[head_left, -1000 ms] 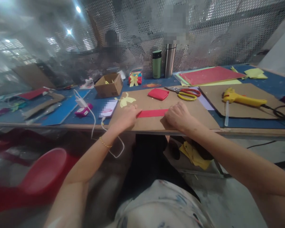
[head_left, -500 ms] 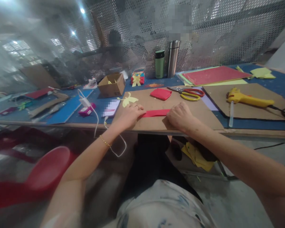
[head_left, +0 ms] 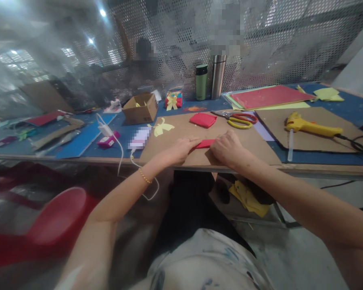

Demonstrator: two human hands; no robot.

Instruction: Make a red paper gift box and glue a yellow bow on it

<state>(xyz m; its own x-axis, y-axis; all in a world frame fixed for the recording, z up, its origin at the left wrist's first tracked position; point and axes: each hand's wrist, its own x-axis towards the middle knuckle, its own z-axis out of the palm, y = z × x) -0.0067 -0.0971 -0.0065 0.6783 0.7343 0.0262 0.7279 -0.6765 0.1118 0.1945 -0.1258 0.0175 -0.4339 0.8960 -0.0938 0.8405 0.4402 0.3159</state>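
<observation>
A folded red strip [head_left: 204, 143], cloth-like or paper, lies on a brown cardboard sheet [head_left: 175, 159] at the table's front edge. My left hand [head_left: 183, 148] rests on its left end with the fingers stretched out and close to flat. At the right end, my right hand [head_left: 226, 147] is curled closed on the strip and hides that end. Just beyond the hands lies a folded red piece [head_left: 203, 119]. Scissors [head_left: 240, 121] with red and yellow handles lie to its right, and a pale yellow bow-shaped cutout [head_left: 162, 127] lies to the left.
To the right, a yellow glue gun [head_left: 314, 125] with its cord sits on another cardboard sheet [head_left: 272, 117]. A small carton [head_left: 140, 110], a decorated little bag [head_left: 173, 100], a green tumbler [head_left: 201, 82] and a steel flask [head_left: 218, 76] stand behind. A white cable [head_left: 121, 155] hangs over the edge at left.
My left hand has slid right along the strip, its fingers now straighter and flatter. Less of the strip shows between the hands. My right hand stays at its end.
</observation>
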